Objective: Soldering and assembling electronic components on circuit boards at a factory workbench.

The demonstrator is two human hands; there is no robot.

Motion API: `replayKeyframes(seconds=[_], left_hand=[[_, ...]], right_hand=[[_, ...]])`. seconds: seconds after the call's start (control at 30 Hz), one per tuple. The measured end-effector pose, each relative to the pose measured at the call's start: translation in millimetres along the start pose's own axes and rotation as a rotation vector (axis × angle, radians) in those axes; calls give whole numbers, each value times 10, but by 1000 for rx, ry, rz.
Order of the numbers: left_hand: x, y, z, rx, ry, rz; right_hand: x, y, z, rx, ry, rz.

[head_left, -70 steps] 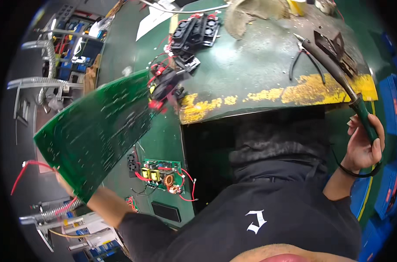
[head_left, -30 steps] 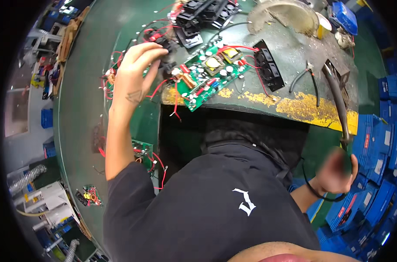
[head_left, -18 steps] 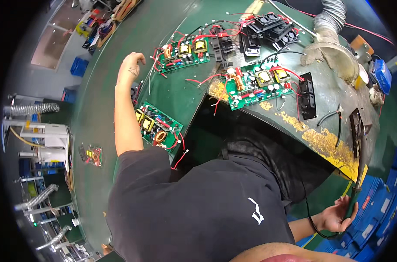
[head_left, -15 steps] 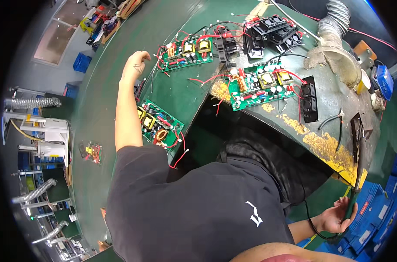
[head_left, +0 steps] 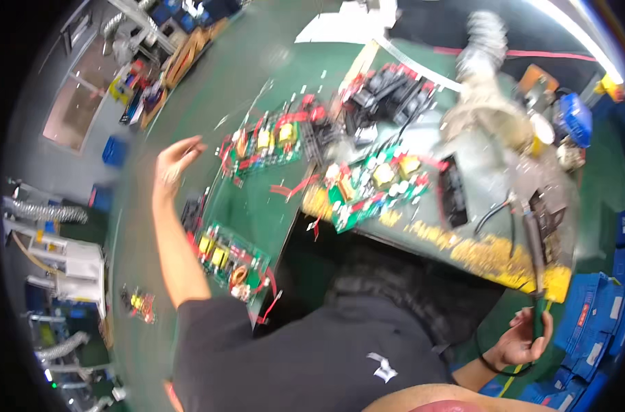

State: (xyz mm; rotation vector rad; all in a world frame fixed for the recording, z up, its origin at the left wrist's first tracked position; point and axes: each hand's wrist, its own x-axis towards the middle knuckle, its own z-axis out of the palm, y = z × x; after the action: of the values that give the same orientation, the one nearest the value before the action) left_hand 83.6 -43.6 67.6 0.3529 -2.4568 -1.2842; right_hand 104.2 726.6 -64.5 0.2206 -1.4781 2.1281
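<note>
My left hand is over the green table on the left with nothing visible in it. Its fingers are stretched and a little apart, pointing at a green circuit board with red wires. Closer to me, beside my left forearm, lies a second circuit board with yellow transformers and a copper coil. At the lower right my right hand is closed around the dark handle of a soldering iron. Its metal barrel points away over the yellow bench corner, and a black cable loops by my wrist.
Another circuit board lies on the worn bench edge, beside a black fan unit. Behind it are piled black fans. A fume hose stands at the back right. Blue crates are stacked at the right.
The view has shifted and blurred, so the bench sits lower and further left. My left hand's fingers have straightened from a curled pose. My right hand still grips the soldering iron.
</note>
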Motion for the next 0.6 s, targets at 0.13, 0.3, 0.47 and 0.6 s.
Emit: replayKeyframes(seconds=[0.13, 0.3, 0.47, 0.6], left_hand=[[111, 640, 328, 2, 68, 177], [117, 1640, 1275, -87, -82, 533], [-166, 1792, 1778, -176, -373, 414], [-420, 1957, 2028, -170, -317, 483]], right_hand=[[83, 138, 224, -76, 142, 18], [168, -32, 533, -151, 156, -34], [113, -306, 505, -231, 229, -107], [131, -668, 441, -157, 145, -143]])
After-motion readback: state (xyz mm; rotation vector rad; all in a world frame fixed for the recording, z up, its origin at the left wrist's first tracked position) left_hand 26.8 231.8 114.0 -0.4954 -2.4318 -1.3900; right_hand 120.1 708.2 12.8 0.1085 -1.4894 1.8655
